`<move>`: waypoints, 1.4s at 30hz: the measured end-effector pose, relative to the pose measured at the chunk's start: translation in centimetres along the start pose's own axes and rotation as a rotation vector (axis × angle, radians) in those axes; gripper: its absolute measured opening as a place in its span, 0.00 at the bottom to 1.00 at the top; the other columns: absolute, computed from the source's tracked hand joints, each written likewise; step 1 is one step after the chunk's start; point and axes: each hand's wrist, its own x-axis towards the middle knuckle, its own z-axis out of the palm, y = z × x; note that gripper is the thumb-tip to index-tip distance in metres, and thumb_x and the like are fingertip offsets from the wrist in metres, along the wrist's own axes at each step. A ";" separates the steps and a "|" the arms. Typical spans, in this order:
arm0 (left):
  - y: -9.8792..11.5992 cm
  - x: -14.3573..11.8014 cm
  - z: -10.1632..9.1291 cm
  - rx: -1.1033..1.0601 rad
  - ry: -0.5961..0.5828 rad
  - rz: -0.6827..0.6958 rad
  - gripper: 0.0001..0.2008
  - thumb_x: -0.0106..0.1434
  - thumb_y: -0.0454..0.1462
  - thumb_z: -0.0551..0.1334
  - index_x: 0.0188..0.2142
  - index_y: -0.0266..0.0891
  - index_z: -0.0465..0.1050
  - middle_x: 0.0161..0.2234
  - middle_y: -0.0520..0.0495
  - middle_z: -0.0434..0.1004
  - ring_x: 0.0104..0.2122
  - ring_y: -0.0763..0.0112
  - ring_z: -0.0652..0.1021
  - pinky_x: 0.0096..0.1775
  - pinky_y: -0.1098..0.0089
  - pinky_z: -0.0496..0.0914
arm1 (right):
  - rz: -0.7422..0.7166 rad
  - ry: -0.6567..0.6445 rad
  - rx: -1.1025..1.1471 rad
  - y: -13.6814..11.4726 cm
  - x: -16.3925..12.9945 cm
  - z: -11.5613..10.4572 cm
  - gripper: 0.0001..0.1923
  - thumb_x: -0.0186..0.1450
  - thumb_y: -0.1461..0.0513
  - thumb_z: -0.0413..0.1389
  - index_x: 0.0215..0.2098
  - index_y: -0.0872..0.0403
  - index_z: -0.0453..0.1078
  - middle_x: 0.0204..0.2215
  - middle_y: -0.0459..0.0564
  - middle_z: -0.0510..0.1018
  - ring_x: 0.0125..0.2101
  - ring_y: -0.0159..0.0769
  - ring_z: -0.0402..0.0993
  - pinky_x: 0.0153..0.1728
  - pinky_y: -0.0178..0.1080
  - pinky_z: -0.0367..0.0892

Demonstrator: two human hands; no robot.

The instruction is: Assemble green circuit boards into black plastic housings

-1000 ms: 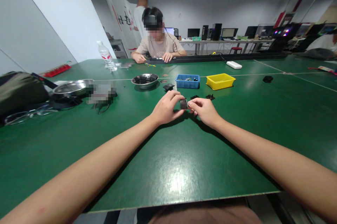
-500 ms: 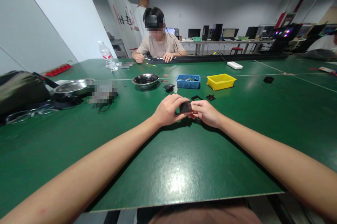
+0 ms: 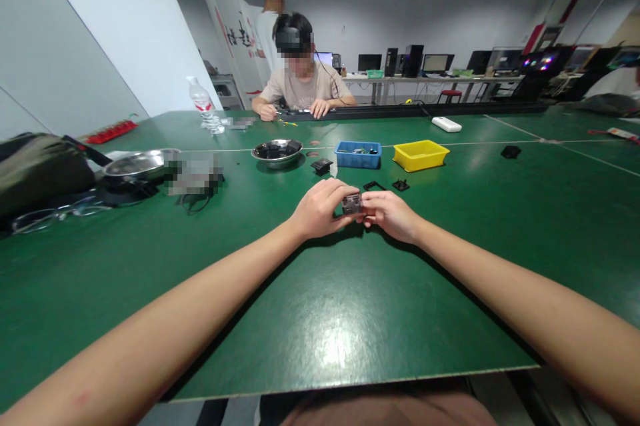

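Just this side of the blue bin [image 3: 357,155], I've got both hands meeting over the green worktop [image 3: 325,319], pinching one small part between them. My left hand [image 3: 319,208] has its fingers curled over the top and left edge of the little dark block [image 3: 352,203], and my right hand [image 3: 389,211] is closed on its right edge with thumb and fingertips. So the block sits held just above the worktop, nearer to me than the bin.

The block itself is small, boxy, mostly black or dark grey, and the face turned toward me looks lighter, with a few tiny pale spots on it. Honestly too small to make out more than that.

Between my hands and the bin there are a few loose black bits lying flat: a thin black frame [image 3: 373,185] closest to my right hand, a small black piece [image 3: 399,184] just right of that, and a chunkier black part [image 3: 321,165] off the bin's left corner. Right of the bin is a yellow bin [image 3: 421,154], left of it a steel bowl [image 3: 277,151] with dark stuff inside. Beyond the bin, on the far side of the worktop, another person [image 3: 300,83] sits with both hands down on a long black strip.
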 end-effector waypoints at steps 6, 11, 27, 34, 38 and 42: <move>-0.2 0.1 0.1 0.037 -0.002 0.012 0.15 0.68 0.45 0.60 0.49 0.38 0.70 0.40 0.41 0.79 0.40 0.60 0.78 0.42 0.61 0.72 | -0.045 0.076 0.087 -0.1 -0.1 0.1 0.12 0.51 0.58 0.68 0.32 0.54 0.77 0.28 0.47 0.79 0.28 0.32 0.74 0.25 0.32 0.64; 0.0 0.1 0.0 0.069 -0.058 -0.018 0.14 0.69 0.46 0.60 0.46 0.38 0.70 0.39 0.41 0.77 0.40 0.60 0.78 0.41 0.61 0.71 | -0.104 0.053 0.015 0.2 -0.1 0.1 0.20 0.48 0.60 0.72 0.40 0.52 0.79 0.32 0.46 0.80 0.30 0.30 0.73 0.27 0.31 0.67; -0.1 0.2 0.1 0.106 -0.010 -0.001 0.15 0.69 0.43 0.61 0.50 0.36 0.71 0.46 0.38 0.76 0.45 0.58 0.77 0.45 0.61 0.73 | -0.168 0.229 -0.093 0.5 0.2 0.2 0.25 0.47 0.59 0.73 0.42 0.53 0.75 0.26 0.43 0.81 0.26 0.29 0.74 0.26 0.32 0.67; -0.1 0.2 0.1 0.081 -0.052 -0.053 0.13 0.68 0.41 0.61 0.49 0.37 0.69 0.44 0.40 0.78 0.43 0.59 0.77 0.43 0.61 0.71 | -0.140 0.259 -0.029 0.2 0.3 -0.1 0.20 0.48 0.58 0.71 0.38 0.53 0.76 0.27 0.45 0.82 0.29 0.32 0.77 0.26 0.32 0.65; -0.3 0.2 0.1 0.056 -0.064 -0.045 0.13 0.67 0.40 0.63 0.48 0.38 0.68 0.43 0.43 0.79 0.42 0.60 0.77 0.43 0.62 0.70 | -0.124 0.245 -0.051 0.1 0.2 0.0 0.18 0.47 0.60 0.70 0.36 0.54 0.77 0.28 0.49 0.84 0.29 0.33 0.79 0.25 0.31 0.62; -0.2 0.2 0.1 0.045 -0.105 -0.031 0.14 0.68 0.41 0.62 0.50 0.39 0.68 0.44 0.43 0.79 0.43 0.60 0.77 0.44 0.63 0.69 | -0.110 0.221 -0.043 0.0 0.0 0.2 0.16 0.47 0.60 0.69 0.34 0.55 0.77 0.28 0.50 0.84 0.26 0.32 0.79 0.23 0.30 0.60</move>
